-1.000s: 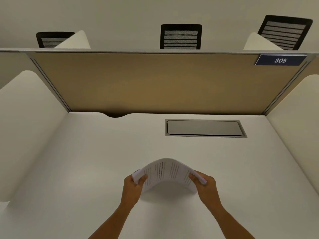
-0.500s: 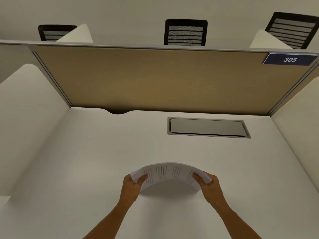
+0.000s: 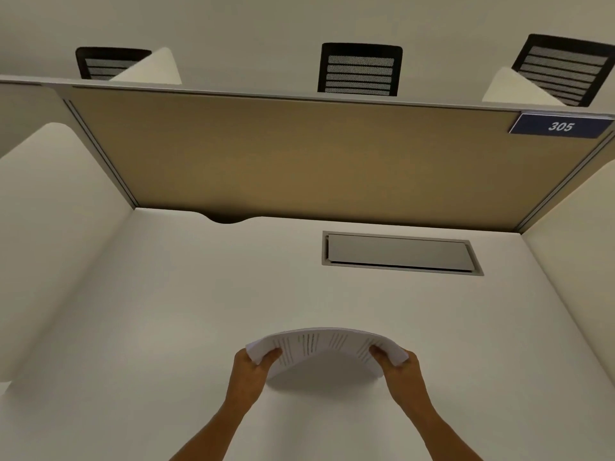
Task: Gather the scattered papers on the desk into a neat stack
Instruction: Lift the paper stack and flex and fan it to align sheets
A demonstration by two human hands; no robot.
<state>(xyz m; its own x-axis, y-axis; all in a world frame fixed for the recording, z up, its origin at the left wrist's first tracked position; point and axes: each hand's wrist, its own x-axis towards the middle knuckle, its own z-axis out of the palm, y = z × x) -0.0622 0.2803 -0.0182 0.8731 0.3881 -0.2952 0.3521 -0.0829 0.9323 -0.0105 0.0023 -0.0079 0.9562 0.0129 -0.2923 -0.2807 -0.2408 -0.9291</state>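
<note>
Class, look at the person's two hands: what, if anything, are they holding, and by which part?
A stack of papers, bowed upward, held by its two short ends: left hand on the left end, right hand on the right.

We see a matt, smooth off-white bench (image 3: 166, 311), like laminate. The papers (image 3: 324, 347) are thin white printed sheets, matt and flexible, bowed into an arch. Near the bench's far edge a brushed grey metal flap (image 3: 399, 251) has a dull sheen. The back panel (image 3: 299, 154) looks like tan woven cloth, edged with pale metal trim.
</note>
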